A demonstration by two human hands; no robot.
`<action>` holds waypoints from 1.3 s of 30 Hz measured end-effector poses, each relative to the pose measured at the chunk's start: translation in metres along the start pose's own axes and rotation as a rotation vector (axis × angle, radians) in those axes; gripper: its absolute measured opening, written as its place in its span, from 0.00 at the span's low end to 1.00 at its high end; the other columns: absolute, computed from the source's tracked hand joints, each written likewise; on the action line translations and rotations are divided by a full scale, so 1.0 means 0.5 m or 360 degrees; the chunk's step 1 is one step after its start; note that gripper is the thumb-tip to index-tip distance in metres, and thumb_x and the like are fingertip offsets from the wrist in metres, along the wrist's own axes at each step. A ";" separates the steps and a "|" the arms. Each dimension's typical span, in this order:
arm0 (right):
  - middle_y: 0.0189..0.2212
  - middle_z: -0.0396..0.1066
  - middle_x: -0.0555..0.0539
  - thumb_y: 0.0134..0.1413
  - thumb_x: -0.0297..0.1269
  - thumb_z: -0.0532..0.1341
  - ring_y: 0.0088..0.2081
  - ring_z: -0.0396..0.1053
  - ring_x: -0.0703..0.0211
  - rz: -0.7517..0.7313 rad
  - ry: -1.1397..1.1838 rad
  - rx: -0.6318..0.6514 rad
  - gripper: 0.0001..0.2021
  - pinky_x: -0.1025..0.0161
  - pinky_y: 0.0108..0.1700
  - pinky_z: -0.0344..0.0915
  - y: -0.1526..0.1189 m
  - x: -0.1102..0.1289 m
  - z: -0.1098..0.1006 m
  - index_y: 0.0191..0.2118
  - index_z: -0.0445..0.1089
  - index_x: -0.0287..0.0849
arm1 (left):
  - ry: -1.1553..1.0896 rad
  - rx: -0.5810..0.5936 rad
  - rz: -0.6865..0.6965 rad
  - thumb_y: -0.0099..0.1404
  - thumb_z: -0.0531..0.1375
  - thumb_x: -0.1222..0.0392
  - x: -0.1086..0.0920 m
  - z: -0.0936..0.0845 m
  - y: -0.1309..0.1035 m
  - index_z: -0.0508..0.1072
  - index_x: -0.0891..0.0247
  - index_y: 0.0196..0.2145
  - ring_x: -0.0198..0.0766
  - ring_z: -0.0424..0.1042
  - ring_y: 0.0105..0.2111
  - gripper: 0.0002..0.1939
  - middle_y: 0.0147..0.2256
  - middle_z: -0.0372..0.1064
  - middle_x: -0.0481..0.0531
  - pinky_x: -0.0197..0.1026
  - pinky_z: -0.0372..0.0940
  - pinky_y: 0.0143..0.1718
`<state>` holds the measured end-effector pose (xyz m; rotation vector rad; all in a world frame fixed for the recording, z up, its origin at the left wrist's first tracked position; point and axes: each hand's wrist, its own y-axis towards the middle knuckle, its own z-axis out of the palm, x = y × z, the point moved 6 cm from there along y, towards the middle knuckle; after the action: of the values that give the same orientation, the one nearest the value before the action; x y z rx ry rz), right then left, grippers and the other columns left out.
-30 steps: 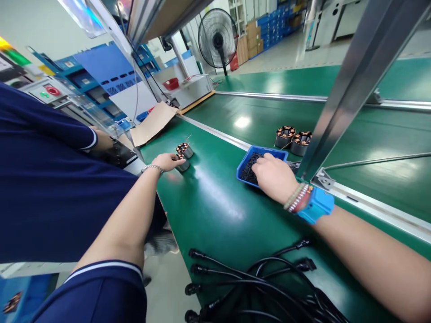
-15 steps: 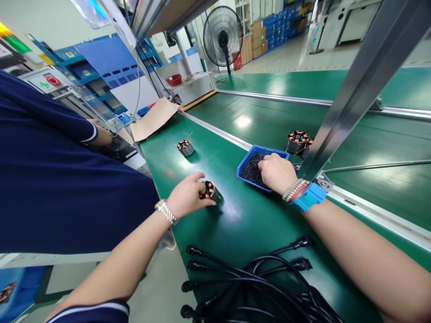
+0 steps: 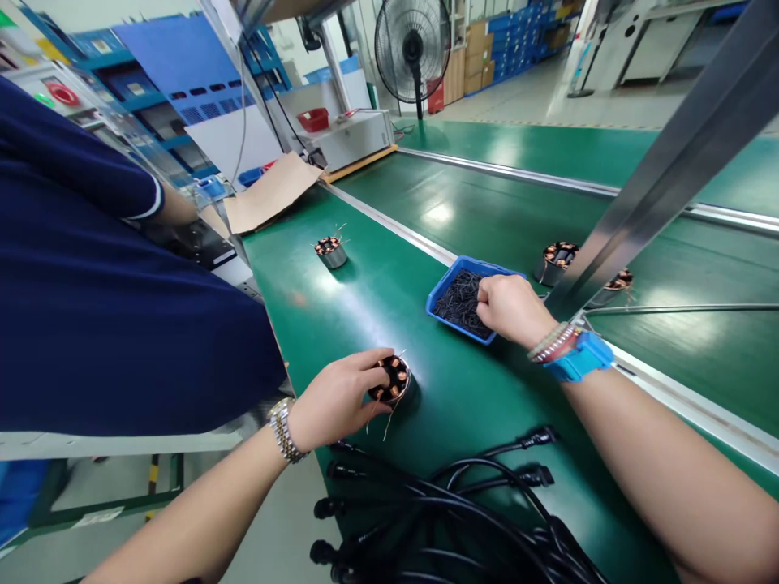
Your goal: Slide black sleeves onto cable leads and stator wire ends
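My left hand [image 3: 344, 395] is closed round a motor stator [image 3: 397, 380] with copper windings, its fingers on the rim and in the central opening. The stator sits on the green bench, its thin wire leads sticking out toward me and upward. My right hand [image 3: 512, 307] is at the right side of a blue tray [image 3: 431, 302] full of short black tube pieces [image 3: 459, 300]. Its fingers are bent together over the pieces; whatever is between the fingertips is hidden. A second stator [image 3: 332, 252] with upright leads stands farther back on the bench.
More stators [image 3: 555, 264] sit on the green belt, partly behind a slanted metal post [image 3: 657, 162]. Black cables with connectors [image 3: 462, 503] lie near me. A co-worker in a dark blue shirt [image 3: 122, 308] is at left. Cardboard [image 3: 273, 193] lies at the far bench end.
The stator in my left hand has come nearer and turned, so its leads now show. My right hand has curled its fingers over the tray. The stators on the belt have shifted right.
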<state>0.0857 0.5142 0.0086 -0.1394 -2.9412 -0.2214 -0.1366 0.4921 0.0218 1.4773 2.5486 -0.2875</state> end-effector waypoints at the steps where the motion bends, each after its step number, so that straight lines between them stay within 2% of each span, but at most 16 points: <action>1: 0.26 0.70 0.44 0.40 0.26 0.53 0.30 0.67 0.58 0.0009 0.0031 -0.0014 0.08 0.64 0.33 0.59 -0.001 -0.002 -0.003 0.27 0.69 0.36 | -0.0010 -0.0008 0.0005 0.53 0.59 0.58 0.000 0.001 0.000 0.69 0.62 0.28 0.43 0.66 0.45 0.05 0.50 0.60 0.55 0.45 0.65 0.42; 4: 0.28 0.71 0.45 0.41 0.24 0.53 0.32 0.68 0.58 -0.0060 0.0278 -0.0162 0.11 0.64 0.36 0.60 -0.014 0.014 -0.024 0.32 0.70 0.37 | -0.0054 -0.0029 0.0040 0.54 0.59 0.58 0.002 0.004 0.000 0.69 0.62 0.29 0.42 0.65 0.44 0.05 0.50 0.60 0.55 0.44 0.65 0.41; 6: 0.30 0.71 0.46 0.42 0.24 0.53 0.34 0.67 0.60 -0.0160 0.0626 -0.0227 0.12 0.63 0.40 0.61 -0.031 0.044 -0.033 0.33 0.70 0.38 | -0.0099 -0.0035 0.0077 0.54 0.59 0.59 0.002 0.006 0.000 0.69 0.62 0.29 0.41 0.65 0.45 0.05 0.50 0.60 0.54 0.43 0.65 0.42; 7: 0.30 0.71 0.47 0.43 0.25 0.53 0.34 0.67 0.61 -0.0171 0.0851 -0.0194 0.10 0.63 0.40 0.61 -0.040 0.060 -0.029 0.31 0.70 0.39 | -0.0123 -0.0036 0.0095 0.54 0.59 0.59 0.000 0.008 0.001 0.69 0.62 0.29 0.41 0.65 0.45 0.05 0.50 0.60 0.54 0.42 0.64 0.43; 9: 0.25 0.70 0.49 0.43 0.28 0.55 0.28 0.67 0.63 -0.0062 0.1357 0.0016 0.06 0.64 0.35 0.63 -0.055 0.089 0.004 0.28 0.69 0.39 | -0.0151 -0.0036 0.0111 0.54 0.59 0.60 -0.002 0.010 0.002 0.69 0.62 0.29 0.40 0.65 0.46 0.04 0.50 0.60 0.53 0.42 0.64 0.44; 11: 0.21 0.68 0.51 0.42 0.31 0.57 0.23 0.65 0.66 0.0170 0.1841 0.0301 0.03 0.66 0.29 0.63 -0.071 0.113 0.055 0.26 0.67 0.38 | -0.0157 -0.0039 0.0108 0.54 0.59 0.61 -0.005 0.012 0.003 0.69 0.62 0.29 0.40 0.65 0.45 0.04 0.50 0.60 0.53 0.42 0.64 0.44; 14: 0.21 0.68 0.50 0.40 0.33 0.59 0.22 0.64 0.68 0.0451 0.2268 0.0574 0.05 0.68 0.27 0.63 -0.090 0.134 0.120 0.26 0.66 0.36 | -0.0162 -0.0038 0.0103 0.53 0.60 0.61 -0.008 0.013 0.004 0.69 0.62 0.30 0.40 0.65 0.44 0.05 0.50 0.61 0.53 0.42 0.64 0.43; 16: 0.20 0.67 0.50 0.40 0.33 0.60 0.21 0.63 0.70 0.0532 0.2401 0.0598 0.06 0.70 0.26 0.61 -0.093 0.138 0.139 0.26 0.67 0.35 | -0.0162 -0.0042 0.0093 0.53 0.60 0.60 -0.008 0.012 0.003 0.69 0.62 0.30 0.40 0.65 0.44 0.05 0.50 0.61 0.54 0.42 0.64 0.43; 20: 0.18 0.66 0.53 0.37 0.31 0.62 0.19 0.62 0.72 0.0617 0.2649 0.0520 0.07 0.73 0.23 0.59 -0.090 0.138 0.143 0.28 0.67 0.35 | -0.0158 -0.0054 0.0090 0.54 0.59 0.61 -0.006 0.013 0.001 0.69 0.62 0.29 0.40 0.65 0.45 0.04 0.50 0.60 0.53 0.42 0.64 0.43; 25: 0.21 0.69 0.50 0.36 0.30 0.64 0.23 0.66 0.70 0.0640 0.2888 0.0598 0.08 0.72 0.27 0.63 -0.088 0.149 0.140 0.28 0.66 0.34 | -0.0160 -0.0096 0.0126 0.53 0.60 0.61 -0.006 0.014 0.002 0.68 0.63 0.29 0.40 0.66 0.44 0.04 0.49 0.61 0.54 0.42 0.65 0.42; 34: 0.22 0.71 0.48 0.39 0.29 0.64 0.24 0.68 0.69 0.0609 0.3052 0.0803 0.06 0.73 0.28 0.65 -0.092 0.154 0.150 0.28 0.68 0.34 | -0.0157 -0.0120 0.0144 0.52 0.61 0.61 -0.005 0.012 0.003 0.68 0.63 0.29 0.41 0.66 0.43 0.05 0.49 0.61 0.55 0.43 0.65 0.41; 39: 0.22 0.70 0.48 0.38 0.28 0.64 0.24 0.68 0.69 0.0643 0.3061 0.0788 0.06 0.73 0.28 0.65 -0.092 0.151 0.151 0.27 0.67 0.34 | -0.0162 -0.0105 0.0147 0.52 0.61 0.62 -0.004 0.014 0.001 0.68 0.63 0.29 0.41 0.66 0.43 0.05 0.49 0.61 0.55 0.43 0.65 0.42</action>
<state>-0.0065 0.4867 -0.0568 -0.2361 -0.9536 0.3015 -0.1348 0.4890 0.0154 1.5107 2.3800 -0.2553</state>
